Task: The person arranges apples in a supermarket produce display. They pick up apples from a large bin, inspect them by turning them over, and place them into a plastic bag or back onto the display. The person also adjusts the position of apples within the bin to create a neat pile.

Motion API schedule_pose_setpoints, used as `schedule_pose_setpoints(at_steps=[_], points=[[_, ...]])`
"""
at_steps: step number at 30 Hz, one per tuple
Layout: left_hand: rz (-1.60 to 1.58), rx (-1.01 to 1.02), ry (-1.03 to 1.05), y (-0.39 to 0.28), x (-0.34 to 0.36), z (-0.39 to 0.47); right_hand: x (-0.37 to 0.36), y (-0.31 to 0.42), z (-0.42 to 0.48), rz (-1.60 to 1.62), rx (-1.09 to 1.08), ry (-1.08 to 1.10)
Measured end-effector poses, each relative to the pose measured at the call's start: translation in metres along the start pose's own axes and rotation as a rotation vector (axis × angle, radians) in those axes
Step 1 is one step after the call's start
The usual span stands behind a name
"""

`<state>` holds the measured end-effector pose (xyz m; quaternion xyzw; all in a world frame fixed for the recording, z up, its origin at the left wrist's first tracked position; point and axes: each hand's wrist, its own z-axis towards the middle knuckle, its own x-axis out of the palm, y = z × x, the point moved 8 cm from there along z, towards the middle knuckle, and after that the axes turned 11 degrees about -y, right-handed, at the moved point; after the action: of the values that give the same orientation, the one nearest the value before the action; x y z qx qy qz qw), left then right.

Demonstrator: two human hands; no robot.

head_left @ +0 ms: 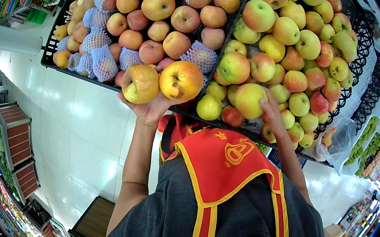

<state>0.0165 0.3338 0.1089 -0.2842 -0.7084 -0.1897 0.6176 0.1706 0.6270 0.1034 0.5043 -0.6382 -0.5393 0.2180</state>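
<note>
Two large yellow-orange apples rest together in my left hand (151, 109), palm up, just off the front edge of the left crate. The left apple (140, 83) has a dull brownish skin; the right apple (181, 81) shows a dark brown bruise near its base. My right hand (272, 109) has its fingers around the side of a big yellow-green apple (250, 100) at the front of the right-hand pile. Whether that apple is lifted off the others I cannot tell. Around it lie green-yellow and red apples (295, 81).
The left black crate (79, 72) holds orange-red apples, several in white foam nets (103, 63). A divider edge (235, 22) separates the two piles. A plastic bag roll (12, 39) juts out at left. At right are a clear plastic bag (340, 138) and green grapes (368, 145).
</note>
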Motion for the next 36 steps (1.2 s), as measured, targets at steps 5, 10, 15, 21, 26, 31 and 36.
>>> schedule_pose_setpoints(at_steps=[5, 10, 15, 21, 26, 31, 36], points=[[0.047, -0.012, 0.001, 0.002, 0.001, 0.002, 0.020, 0.032, -0.023, -0.440, -0.280, 0.051], [0.033, -0.040, 0.032, 0.005, 0.001, 0.005, 0.038, 0.040, -0.046, -0.750, -0.499, 0.106], [-0.019, -0.046, 0.023, 0.007, 0.000, 0.007, 0.032, 0.035, -0.048, -0.685, -0.585, 0.053], [-0.034, -0.043, 0.067, 0.006, -0.005, 0.006, 0.023, 0.032, -0.060, -0.717, -0.610, 0.001], [0.063, -0.058, 0.028, 0.009, -0.004, 0.003, 0.010, 0.023, -0.065, -0.664, -0.566, 0.021], [-0.002, -0.070, 0.116, 0.014, 0.003, 0.008, 0.001, 0.002, -0.065, -0.580, -0.481, 0.022], [-0.004, -0.063, 0.077, 0.013, 0.005, 0.006, -0.003, -0.013, -0.066, -0.510, -0.336, 0.056]])
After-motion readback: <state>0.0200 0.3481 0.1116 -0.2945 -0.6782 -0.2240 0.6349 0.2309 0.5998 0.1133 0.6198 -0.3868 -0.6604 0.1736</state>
